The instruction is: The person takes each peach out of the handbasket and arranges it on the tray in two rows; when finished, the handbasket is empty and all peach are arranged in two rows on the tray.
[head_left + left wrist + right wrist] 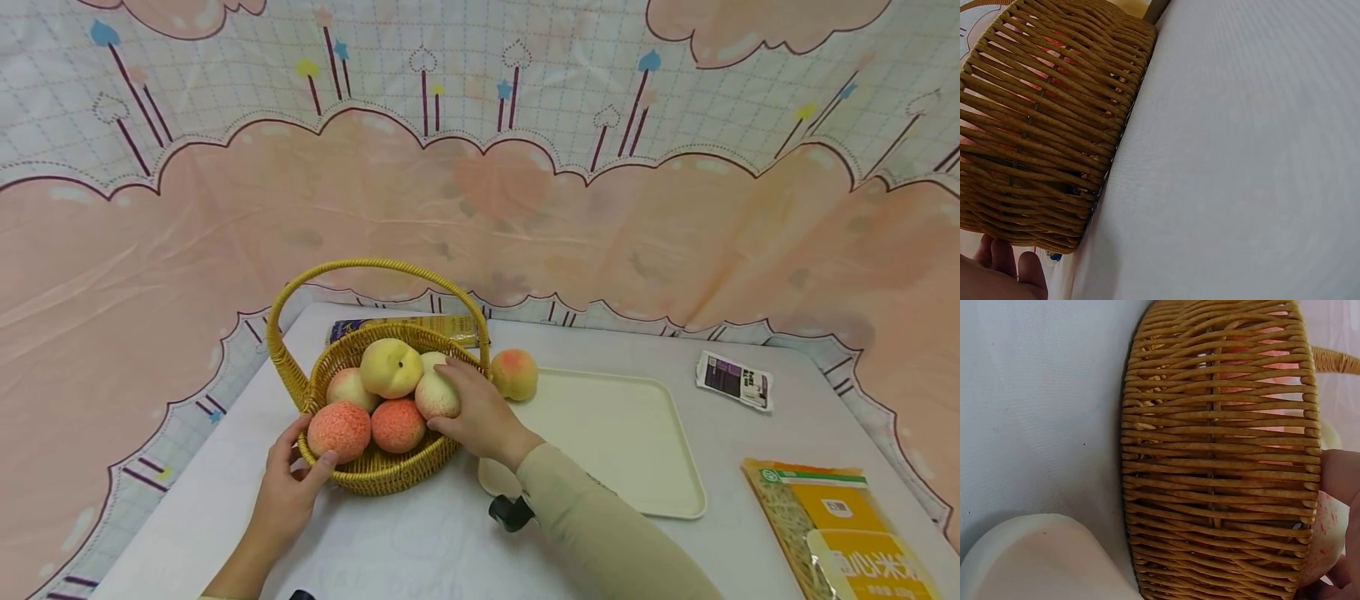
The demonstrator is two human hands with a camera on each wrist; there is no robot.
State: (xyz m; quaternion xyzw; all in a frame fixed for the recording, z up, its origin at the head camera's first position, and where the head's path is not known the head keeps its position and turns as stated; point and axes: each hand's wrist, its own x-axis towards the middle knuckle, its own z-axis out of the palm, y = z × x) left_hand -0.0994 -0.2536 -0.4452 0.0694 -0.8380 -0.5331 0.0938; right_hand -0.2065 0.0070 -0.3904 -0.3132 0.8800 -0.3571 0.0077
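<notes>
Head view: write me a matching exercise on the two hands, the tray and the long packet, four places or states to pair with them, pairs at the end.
Column 1
1. Left hand
2. Right hand
3. Tray
4. Long packet

Column 2
A. Lies behind the basket
B. Holds a pale fruit
C. Grips the basket's left side
D. Lies flat, right of the basket

Pairs: 1-C, 2-B, 3-D, 4-A

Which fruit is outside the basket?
The yellow-orange peach, just right of the wicker basket; the other fruits are all inside the basket.
</notes>
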